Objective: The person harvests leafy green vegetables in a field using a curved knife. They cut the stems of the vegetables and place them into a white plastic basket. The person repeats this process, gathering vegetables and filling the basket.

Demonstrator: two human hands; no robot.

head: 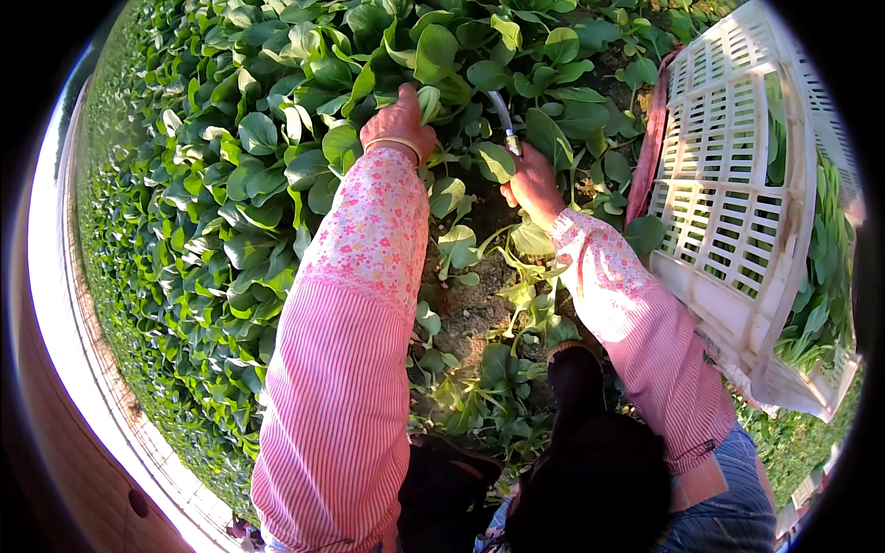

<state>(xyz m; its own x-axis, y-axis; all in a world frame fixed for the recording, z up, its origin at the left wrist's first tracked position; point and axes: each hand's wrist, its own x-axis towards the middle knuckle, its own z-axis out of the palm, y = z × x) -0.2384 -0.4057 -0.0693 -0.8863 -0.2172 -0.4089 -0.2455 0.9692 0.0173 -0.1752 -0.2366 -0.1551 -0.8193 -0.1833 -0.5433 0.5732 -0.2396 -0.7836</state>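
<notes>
At the edge of the dense bok choy bed (pixel 256 173), my left hand (pixel 399 124) is closed around a bok choy plant (pixel 437 59), its fingertips hidden among the leaves. To the right, my right hand (pixel 534 181) grips the handle of a small sickle (pixel 500 110). The sickle's curved metal blade points up and away, toward the base of the plants, and its tip is lost under leaves. A broad leaf (pixel 496 162) lies against the right hand's fingers.
A white slotted plastic crate (pixel 719 180) with cut greens (pixel 823 276) inside stands tilted at my right. Along its far side runs a red cloth strip (pixel 650 142). Bare soil (pixel 477 304) with trimmed yellowing leaves (pixel 529 294) lies between my arms. My dark shoe (pixel 577 377) is below.
</notes>
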